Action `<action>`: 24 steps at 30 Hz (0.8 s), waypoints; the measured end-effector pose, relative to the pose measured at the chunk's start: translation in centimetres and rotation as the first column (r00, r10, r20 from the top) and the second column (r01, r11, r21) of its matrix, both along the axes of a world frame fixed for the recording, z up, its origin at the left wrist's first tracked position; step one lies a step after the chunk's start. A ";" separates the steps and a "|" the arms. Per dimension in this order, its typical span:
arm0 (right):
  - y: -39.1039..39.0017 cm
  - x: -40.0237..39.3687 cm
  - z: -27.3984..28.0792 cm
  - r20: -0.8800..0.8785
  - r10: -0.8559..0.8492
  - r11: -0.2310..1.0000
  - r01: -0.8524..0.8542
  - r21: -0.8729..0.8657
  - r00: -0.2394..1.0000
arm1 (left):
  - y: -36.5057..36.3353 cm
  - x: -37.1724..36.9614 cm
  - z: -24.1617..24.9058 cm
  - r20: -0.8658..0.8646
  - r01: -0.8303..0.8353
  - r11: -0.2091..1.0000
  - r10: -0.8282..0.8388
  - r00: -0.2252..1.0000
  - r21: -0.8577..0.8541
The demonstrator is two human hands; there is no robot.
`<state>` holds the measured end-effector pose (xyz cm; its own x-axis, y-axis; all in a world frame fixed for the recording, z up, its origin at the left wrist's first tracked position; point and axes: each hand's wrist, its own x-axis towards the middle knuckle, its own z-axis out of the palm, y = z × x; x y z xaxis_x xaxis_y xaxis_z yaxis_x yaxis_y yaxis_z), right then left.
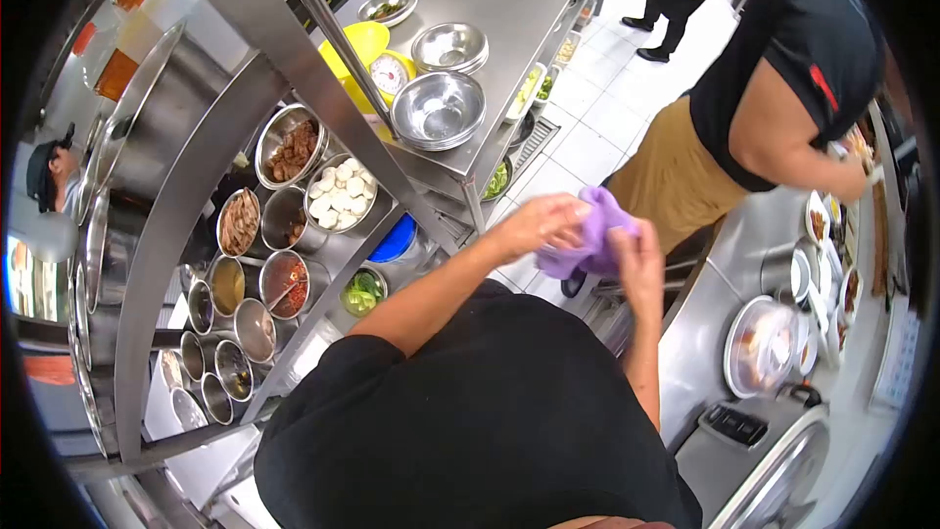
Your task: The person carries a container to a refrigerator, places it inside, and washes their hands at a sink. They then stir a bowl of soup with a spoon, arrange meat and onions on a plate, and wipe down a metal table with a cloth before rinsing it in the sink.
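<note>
A crumpled purple cloth is held up in front of my chest, over the floor between the worktables. My right hand is closed on its right side, with the thumb and fingers pressed into the fabric. On the other side, my left hand has its fingers curled against the cloth's left edge; they are slightly blurred and partly covered by the folds.
At left, a shelf carries several metal pots, including a bowl of white pieces. Ahead, a steel table holds metal bowls and a yellow scale. A co-worker in a tan apron stands close at right, by a counter with a covered dish.
</note>
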<state>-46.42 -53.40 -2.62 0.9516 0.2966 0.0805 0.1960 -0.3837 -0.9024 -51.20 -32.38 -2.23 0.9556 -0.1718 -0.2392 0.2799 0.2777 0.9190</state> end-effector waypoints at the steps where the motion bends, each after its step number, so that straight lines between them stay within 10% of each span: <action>1: 1.9 0.4 1.0 0.008 0.112 0.993 -0.112 -0.025 0.994 | -0.6 0.6 0.4 0.012 0.062 0.984 -0.061 0.998 -0.169; 4: 4.1 4.6 1.9 0.074 0.228 0.973 -0.225 -0.042 0.971 | 2.6 3.6 0.8 0.050 0.104 0.995 -0.104 0.993 0.004; 5: 5.0 6.2 2.5 0.061 0.290 0.955 -0.285 -0.082 0.955 | 3.7 4.2 1.4 0.268 -0.065 0.953 -0.018 0.963 0.295; 8: 6.8 10.1 5.0 -0.002 0.464 0.867 -0.455 -0.204 0.886 | 6.1 6.0 3.3 0.792 -0.671 0.473 -0.102 0.601 0.570; 12: 9.3 16.0 7.3 -0.026 0.540 0.842 -0.540 -0.008 0.842 | 8.6 7.9 2.6 0.335 -0.183 0.621 -0.137 0.932 0.762; 17: 14.4 21.0 10.6 0.009 0.492 0.861 -0.485 -0.153 0.871 | 11.0 10.7 3.0 0.111 -0.371 0.920 0.359 0.927 0.122; 19: 17.4 20.9 11.3 -0.019 0.664 0.746 -0.664 -0.053 0.748 | 12.0 11.6 4.6 -0.080 -0.511 0.814 0.510 0.857 -0.276; 20: 19.2 21.0 11.1 0.146 0.708 0.706 -0.695 -0.135 0.691 | 13.4 11.5 5.1 0.034 -0.328 0.812 0.391 0.920 -0.482; 22: 22.6 22.2 10.6 0.437 0.751 0.642 -0.703 -0.307 0.495 | 14.0 12.0 5.4 0.151 -0.288 0.750 0.457 0.877 -0.595; 24: 24.3 25.8 10.5 0.319 0.778 0.607 -0.778 -0.161 0.541 | 14.8 12.0 6.6 0.221 -0.280 0.777 0.468 0.856 -0.563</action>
<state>-20.65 -29.15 7.90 0.2586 0.9075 0.3310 0.6921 0.0650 -0.7188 -39.16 -17.60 4.41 0.9699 0.2135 0.1173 -0.2384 0.7331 0.6370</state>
